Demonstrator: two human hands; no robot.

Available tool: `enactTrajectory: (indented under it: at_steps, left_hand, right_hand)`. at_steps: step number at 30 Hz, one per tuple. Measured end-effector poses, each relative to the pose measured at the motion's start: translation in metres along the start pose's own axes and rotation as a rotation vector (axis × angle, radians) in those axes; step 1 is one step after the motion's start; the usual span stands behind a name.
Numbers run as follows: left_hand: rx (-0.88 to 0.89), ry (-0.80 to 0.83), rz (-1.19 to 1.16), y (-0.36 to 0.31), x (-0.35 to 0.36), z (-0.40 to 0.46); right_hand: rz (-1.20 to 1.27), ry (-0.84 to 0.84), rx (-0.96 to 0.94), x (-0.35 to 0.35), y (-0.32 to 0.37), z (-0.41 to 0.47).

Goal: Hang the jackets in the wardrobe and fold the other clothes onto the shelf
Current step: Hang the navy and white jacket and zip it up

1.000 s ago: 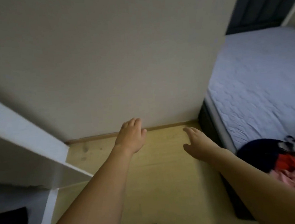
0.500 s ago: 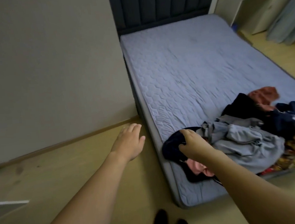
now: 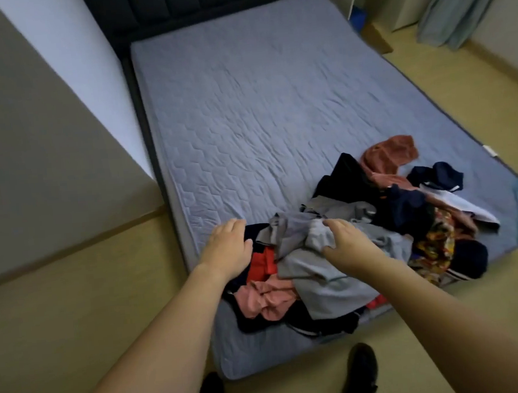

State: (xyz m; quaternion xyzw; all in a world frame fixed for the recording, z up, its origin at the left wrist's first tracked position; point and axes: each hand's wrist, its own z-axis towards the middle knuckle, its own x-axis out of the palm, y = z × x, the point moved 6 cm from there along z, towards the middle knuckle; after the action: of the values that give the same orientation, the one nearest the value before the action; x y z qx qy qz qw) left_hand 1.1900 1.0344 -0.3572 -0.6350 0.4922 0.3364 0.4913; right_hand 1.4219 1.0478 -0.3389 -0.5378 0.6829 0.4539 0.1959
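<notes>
Item: heap of mixed, crumpled clothes (image 3: 363,240), lying on the near end of a bed with a quilted lavender-grey mattress cover (image 3: 260,109); all places below are given relative to this heap. Top of heap, nearest the viewer: a light grey soft-knit garment (image 3: 329,277), bunched and spread over the others. Left edge of heap: a bright red cloth piece (image 3: 261,262) and, just below it, a crumpled salmon-pink garment (image 3: 264,298), both lying over dark fabric. Far side of heap: a rust-coloured fuzzy garment (image 3: 391,155), touching a black garment (image 3: 341,177). Right side of heap: a navy garment with a white stripe (image 3: 439,176) and a yellow-and-red patterned cloth (image 3: 437,238). Left hand (image 3: 229,248): at the left edge of the heap, palm down, fingers relaxed and close together, resting at or just above the dark fabric; contact cannot be told. Right hand (image 3: 346,240): on top of the heap, grip curled into the light grey garment, thumb and fingers bunching a fold of it. Beyond the heap: a dark padded headboard (image 3: 174,7). Left of the heap: a plain beige wall panel (image 3: 31,152) and yellow wood-look floor (image 3: 74,304). Far right of the heap: a pale blue-grey curtain (image 3: 465,0). Below the heap, on the floor: two dark-socked feet (image 3: 361,371).
</notes>
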Motion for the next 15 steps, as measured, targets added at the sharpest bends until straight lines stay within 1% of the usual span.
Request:
enactTrajectory:
  at_steps: [3,6,8,11,15]
  left_hand:
    - [-0.014,0.007,-0.026,-0.070,0.017,0.024]
    - [0.007,0.027,-0.035,-0.129,0.025,0.044]
    - [0.009,0.025,-0.035,-0.155,0.027,0.055]
    - [-0.040,0.019,-0.065,-0.180,0.032,0.085]
    - [-0.063,0.020,-0.071,-0.226,0.050,0.147]
  right_hand:
    - [-0.006,0.031,0.006,-0.036,-0.069,0.007]
    - [-0.024,0.055,-0.003,-0.071,-0.116,0.019]
    - [-0.029,0.067,-0.019,-0.093,-0.135,0.030]
    - [0.002,0.042,-0.022,-0.126,-0.163,0.053]
    - [0.033,0.002,-0.023,-0.160,-0.226,0.084]
